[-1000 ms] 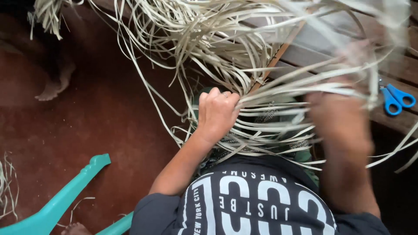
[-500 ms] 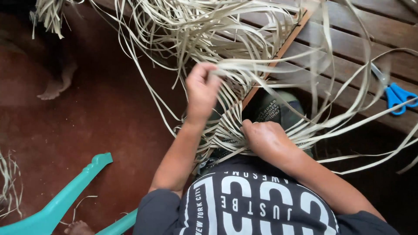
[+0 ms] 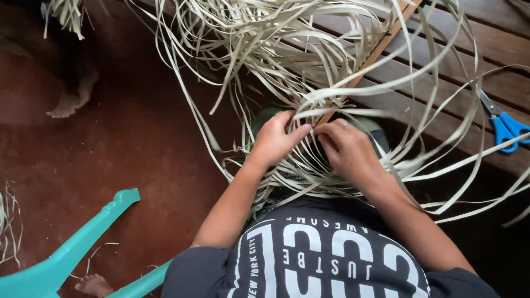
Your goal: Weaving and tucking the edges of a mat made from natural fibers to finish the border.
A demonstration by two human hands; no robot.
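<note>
Red-brown floor (image 3: 110, 165) across the left half, bare and dull. Slatted dark wooden surface (image 3: 469, 60) along the upper right, running off the top edge. Dark printed T-shirt (image 3: 326, 265) filling the bottom middle, seen from above. Big loose tangle of pale flat strips (image 3: 265, 44) spilling from the surface down over the lap, looping wide to the right and trailing toward the floor. Teal plastic chair (image 3: 72, 248) at the lower left, one curved leg slanting up over the floor. Long thin wooden slat (image 3: 375, 55) lying diagonally on the surface, half buried under the strips. Left hand (image 3: 276, 140) and right hand (image 3: 345, 149) close together at centre, fingertips nearly meeting, both pinching strips where the weave gathers above the lap; fingers curled narrow around the strands, not spread. Ring on one finger of the right hand. Another person's bare foot (image 3: 69, 99) on the floor at the upper left, well apart from the work. Blue-handled scissors (image 3: 505, 127) resting on the surface at the far right, partly crossed by a strip. Small frayed bunch of strips (image 3: 66, 14) at the top left corner.
</note>
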